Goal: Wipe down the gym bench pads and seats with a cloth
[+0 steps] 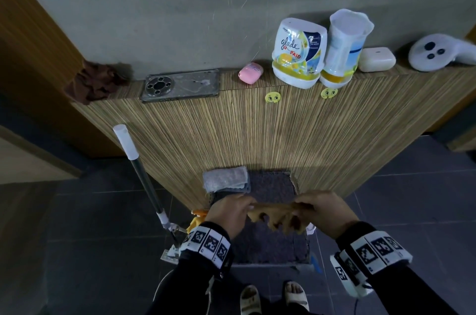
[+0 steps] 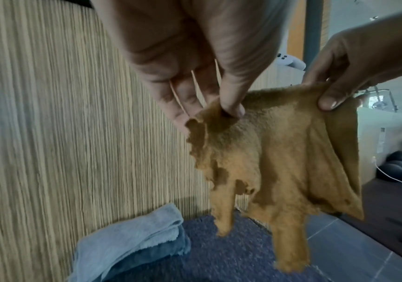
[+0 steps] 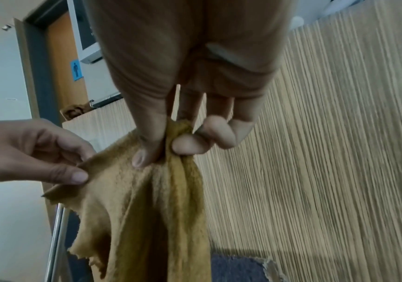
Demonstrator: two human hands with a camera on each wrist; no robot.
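Closest to me, I hold the mustard-brown cloth (image 1: 277,216) stretched between both hands, above a dark blue mat (image 1: 270,245) on the grey tiled floor. My left hand (image 1: 229,211) pinches the cloth's upper left corner between thumb and fingertips; my right hand (image 1: 325,211) pinches the upper right corner, its thumb pressed against curled fingers with fabric bunched between them. The cloth hangs down from that top edge, and the left wrist view shows its lower edge ragged and torn into strips. Just left of my hands, a mop handle (image 1: 140,173) rises at a slant from the floor. Beyond my hands, a folded pale grey towel (image 1: 224,180) lies on the far left corner of the mat, against the striped wooden counter front (image 1: 231,134). Farther off, on the counter top, I see from left to right a crumpled brown rag (image 1: 95,81), a phone (image 1: 180,85) lying face down, a small pink case (image 1: 250,73), two air freshener tubs (image 1: 298,53), a white case (image 1: 376,59) and a white controller (image 1: 438,51).
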